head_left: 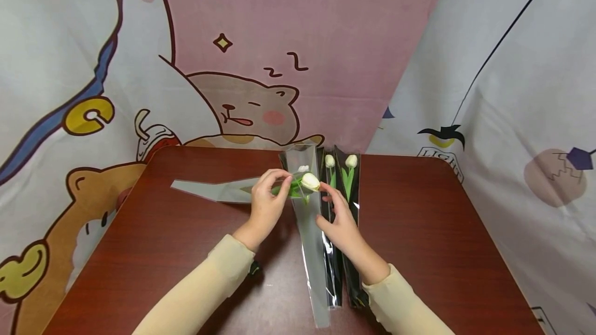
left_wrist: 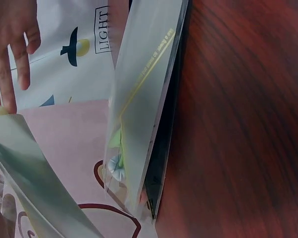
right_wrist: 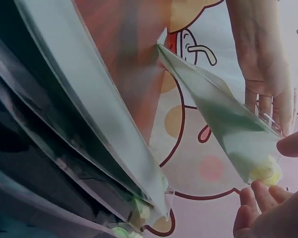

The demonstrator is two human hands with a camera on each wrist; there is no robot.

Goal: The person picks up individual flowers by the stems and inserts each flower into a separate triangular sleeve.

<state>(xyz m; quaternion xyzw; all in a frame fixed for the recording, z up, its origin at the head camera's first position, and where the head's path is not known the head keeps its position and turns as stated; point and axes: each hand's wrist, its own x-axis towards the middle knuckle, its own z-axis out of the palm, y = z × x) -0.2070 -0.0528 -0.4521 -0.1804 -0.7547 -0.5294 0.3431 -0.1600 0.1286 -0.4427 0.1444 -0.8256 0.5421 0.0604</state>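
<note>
In the head view a white tulip [head_left: 310,182] in a long pale, clear-fronted sleeve [head_left: 223,191] lies sideways above the table. My left hand [head_left: 267,201] pinches the sleeve near its wide end, just behind the bloom. My right hand [head_left: 342,221] has its fingertips at the bloom's tip, its thumb held apart. The right wrist view shows the sleeve [right_wrist: 223,124] slanting down to the yellowish-white bloom [right_wrist: 266,171], with my left hand [right_wrist: 268,74] along its edge and my right fingers [right_wrist: 260,196] at the bloom. Under the held tulip lies another pale-sleeved tulip [head_left: 313,252].
Two white tulips in dark sleeves, one left [head_left: 330,161] and one right [head_left: 351,161], lie beside the pale one on the brown table [head_left: 419,231]. A small dark object [head_left: 254,268] shows by my left cuff. A cartoon-printed cloth [head_left: 344,40] hangs behind.
</note>
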